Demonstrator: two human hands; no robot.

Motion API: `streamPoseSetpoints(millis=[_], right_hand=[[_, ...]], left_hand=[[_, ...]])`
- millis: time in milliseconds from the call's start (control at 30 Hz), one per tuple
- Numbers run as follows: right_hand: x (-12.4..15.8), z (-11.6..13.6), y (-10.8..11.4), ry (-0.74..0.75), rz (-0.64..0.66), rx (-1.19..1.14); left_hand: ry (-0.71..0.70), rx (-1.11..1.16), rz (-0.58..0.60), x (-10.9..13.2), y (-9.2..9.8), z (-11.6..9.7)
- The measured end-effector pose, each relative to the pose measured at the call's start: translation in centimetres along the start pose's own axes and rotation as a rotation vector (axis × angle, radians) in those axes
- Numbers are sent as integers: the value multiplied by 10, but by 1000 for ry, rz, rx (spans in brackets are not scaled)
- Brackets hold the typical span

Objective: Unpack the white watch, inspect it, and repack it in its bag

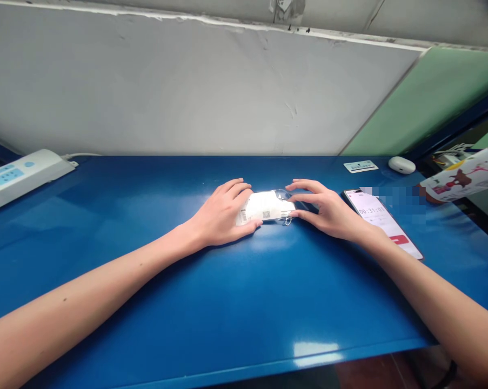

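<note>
A small clear plastic packet (265,206) with a white label, a barcode and a QR code lies on the blue table (244,302) between my hands. A short ball chain (287,220) shows at its lower right edge. My left hand (223,214) rests on the packet's left end, thumb under its near edge. My right hand (327,210) pinches the packet's right end with thumb and fingertips. What is inside the packet is partly hidden by the label.
A phone (383,222) showing a timer lies just right of my right hand. Behind it sit a small card (360,166) and a white earbud case (401,165). A white power strip (20,175) lies at the far left. A printed bag (466,177) is at the right edge.
</note>
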State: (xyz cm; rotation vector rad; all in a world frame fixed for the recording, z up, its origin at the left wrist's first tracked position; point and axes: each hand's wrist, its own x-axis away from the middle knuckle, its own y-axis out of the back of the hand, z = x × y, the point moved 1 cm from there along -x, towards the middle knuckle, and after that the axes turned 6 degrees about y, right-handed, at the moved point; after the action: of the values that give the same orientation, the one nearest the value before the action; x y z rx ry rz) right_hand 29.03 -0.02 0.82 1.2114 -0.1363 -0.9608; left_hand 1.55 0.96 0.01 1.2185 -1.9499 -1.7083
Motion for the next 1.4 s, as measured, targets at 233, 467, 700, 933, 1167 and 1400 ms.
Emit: streamPoseSetpoints(millis=[233,467,700,933,1167,1400], right_hand=[[2,-9,12,-74,48,-24],[3,-5,12,-143,43,-41],[4,10,-10,-108,70,-3],[3,8,-2,-93,119,52],[2,8,-3,-102,73,9],[-1,13,-14,-78,25,48]], left_hand=[[-5,35,10,1,-1,1],[-15,87,59,1,1,0],[-61,88,54,0,1,0],[-40,57,51,0,0,0],[-22,72,52,0,1,1],[2,29,24,0,1,0]])
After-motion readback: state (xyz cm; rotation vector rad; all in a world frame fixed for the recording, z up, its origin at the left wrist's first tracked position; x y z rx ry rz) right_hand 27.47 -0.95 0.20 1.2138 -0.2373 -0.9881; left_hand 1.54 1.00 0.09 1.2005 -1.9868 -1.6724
